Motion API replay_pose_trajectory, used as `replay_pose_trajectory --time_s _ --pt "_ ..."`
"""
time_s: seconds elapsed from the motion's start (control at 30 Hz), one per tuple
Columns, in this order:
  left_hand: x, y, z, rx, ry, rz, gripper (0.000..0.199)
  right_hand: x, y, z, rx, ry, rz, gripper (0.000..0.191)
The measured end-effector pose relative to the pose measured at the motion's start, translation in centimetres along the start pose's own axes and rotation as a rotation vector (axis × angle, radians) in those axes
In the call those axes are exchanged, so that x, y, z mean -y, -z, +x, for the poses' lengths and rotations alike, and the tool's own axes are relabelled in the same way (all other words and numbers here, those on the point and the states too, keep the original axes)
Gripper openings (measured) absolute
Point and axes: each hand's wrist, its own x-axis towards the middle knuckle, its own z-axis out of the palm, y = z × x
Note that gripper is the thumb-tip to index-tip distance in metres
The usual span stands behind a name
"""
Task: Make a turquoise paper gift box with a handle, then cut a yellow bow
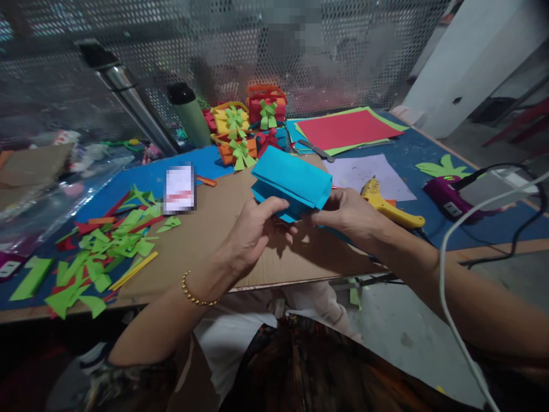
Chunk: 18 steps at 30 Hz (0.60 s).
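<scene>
A folded blue paper box [294, 174] is held up over the cardboard sheet [214, 229], tilted, with its flap side toward me. My left hand [259, 226] grips its near left side, thumb on top and fingers underneath. At the right end, my right hand [343, 214] pinches the lower corner; some of its fingertips are hidden behind the paper. A yellow glue gun [392, 210] lies just beyond my right wrist, on the table by a pale purple sheet [373, 174].
Green and red paper scraps [107, 240] are heaped at left. Finished paper baskets with bows [240, 150] stand behind the box, near a flask [189, 114] and a tall metal bottle [132, 103]. Coloured sheets [347, 130] lie at the back right. A white cable [446, 274] hangs at right.
</scene>
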Motion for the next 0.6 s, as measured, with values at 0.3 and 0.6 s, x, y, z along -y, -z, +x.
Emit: replay_pose_trajectory --time_s 0.3,0.6 --pt "0.29 -0.22 -0.03 -0.043 -0.020 0.074 0.010 -0.14 -0.27 0.15 -0.009 0.025 -0.045 0.012" --pt "0.34 -0.23 0.02 -0.040 0.035 0.077 0.013 -0.27 -0.14 0.18 -0.017 0.014 -0.060 0.014"
